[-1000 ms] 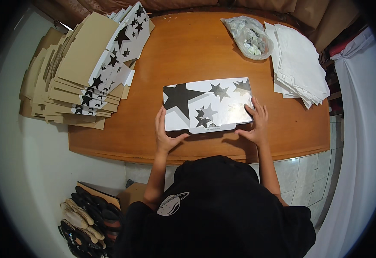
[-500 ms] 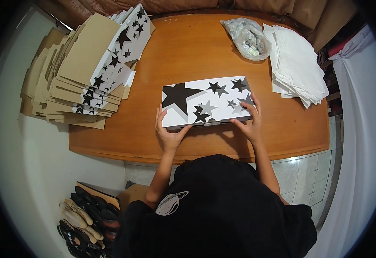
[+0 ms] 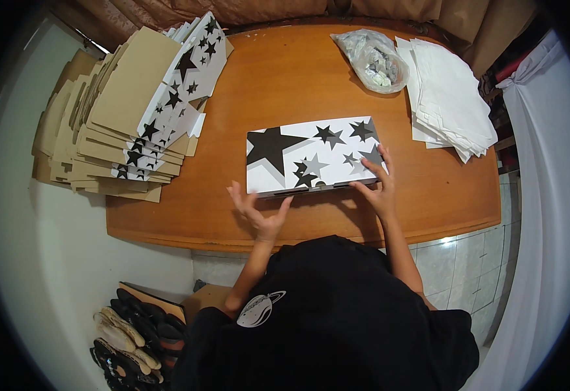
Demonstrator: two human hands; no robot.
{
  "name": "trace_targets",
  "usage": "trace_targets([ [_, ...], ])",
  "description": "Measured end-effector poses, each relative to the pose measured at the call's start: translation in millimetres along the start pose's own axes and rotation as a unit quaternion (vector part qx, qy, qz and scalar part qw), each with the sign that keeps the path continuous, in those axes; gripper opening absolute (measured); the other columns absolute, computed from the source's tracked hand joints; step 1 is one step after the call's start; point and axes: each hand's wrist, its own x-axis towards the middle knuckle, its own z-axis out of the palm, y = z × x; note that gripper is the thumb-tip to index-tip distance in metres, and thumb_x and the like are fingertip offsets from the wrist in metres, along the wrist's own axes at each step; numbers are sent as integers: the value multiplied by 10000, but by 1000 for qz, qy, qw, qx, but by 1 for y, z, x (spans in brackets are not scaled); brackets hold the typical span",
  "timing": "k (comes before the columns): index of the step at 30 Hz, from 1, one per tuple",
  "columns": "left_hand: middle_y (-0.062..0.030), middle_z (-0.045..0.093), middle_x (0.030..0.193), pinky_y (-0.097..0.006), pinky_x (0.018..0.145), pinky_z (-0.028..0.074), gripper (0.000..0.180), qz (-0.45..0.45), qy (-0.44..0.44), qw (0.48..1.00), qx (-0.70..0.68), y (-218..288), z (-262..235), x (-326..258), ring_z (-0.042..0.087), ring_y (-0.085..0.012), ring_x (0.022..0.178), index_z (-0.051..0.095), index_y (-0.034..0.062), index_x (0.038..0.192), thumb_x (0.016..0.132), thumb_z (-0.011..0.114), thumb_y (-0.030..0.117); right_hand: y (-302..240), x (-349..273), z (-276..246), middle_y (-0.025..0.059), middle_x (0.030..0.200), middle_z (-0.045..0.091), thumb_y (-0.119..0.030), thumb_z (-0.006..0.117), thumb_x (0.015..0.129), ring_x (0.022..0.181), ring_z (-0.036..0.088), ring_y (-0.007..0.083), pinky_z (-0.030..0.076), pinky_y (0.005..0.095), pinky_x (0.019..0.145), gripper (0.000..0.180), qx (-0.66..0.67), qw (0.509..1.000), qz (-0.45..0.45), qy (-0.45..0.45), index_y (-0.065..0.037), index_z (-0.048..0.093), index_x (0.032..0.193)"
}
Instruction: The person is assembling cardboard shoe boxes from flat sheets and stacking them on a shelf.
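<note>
A closed cardboard box point(image 3: 324, 154), white with black and grey stars, lies in the middle of the wooden table before me. My right hand point(image 3: 382, 189) grips its near right corner, with the thumb at the front edge and the fingers along the right end. Just off the near left corner, my left hand point(image 3: 259, 215) is open with its fingers spread, holding nothing. A few dark slots and a small round notch show along the box's front side. What is inside the box is hidden.
A tall stack of flat brown and star-printed cartons point(image 3: 128, 91) fills the table's left end. At the back right are a clear plastic bag point(image 3: 379, 65) of small packets and a pile of white paper sheets point(image 3: 451, 98). Several shoes point(image 3: 132, 332) sit at lower left.
My left hand has let go of the box's left end and drawn back toward me, its fingers spreading. The right hand and the box have hardly moved.
</note>
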Motion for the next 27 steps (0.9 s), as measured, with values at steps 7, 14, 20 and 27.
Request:
trace_targets([
  [7,-106,317,1430,-617,1003,-138,177,148,-144,962,179,-4,17,-12,-31,-338,1382,701,260,941,776,638,260,-1,-1,11,175,1316,410,-185,830,577,1214,407,329,362,397,975,475,38,998,16,44,-79,654,1005],
  [14,-188,296,1422,-602,1002,-142,155,129,-181,963,150,6,28,-8,-28,-374,1375,698,180,915,780,623,191,-4,-2,13,170,1322,401,-176,828,582,1221,398,324,361,393,979,464,17,998,21,52,-81,651,1000],
  [20,-153,303,1427,-622,989,-154,125,44,-225,972,52,10,22,-9,-23,-381,1375,667,178,864,773,596,227,-8,-2,7,150,1360,365,-172,811,618,1288,300,347,272,433,1040,450,-29,999,31,22,-83,643,1026],
  [27,-20,434,1360,-646,960,-183,194,76,-221,969,81,-4,13,-10,134,-345,1368,666,205,929,757,645,292,-13,-6,-2,110,1422,311,-367,700,721,1334,84,452,-3,686,977,429,-196,980,19,2,-271,622,1132],
])
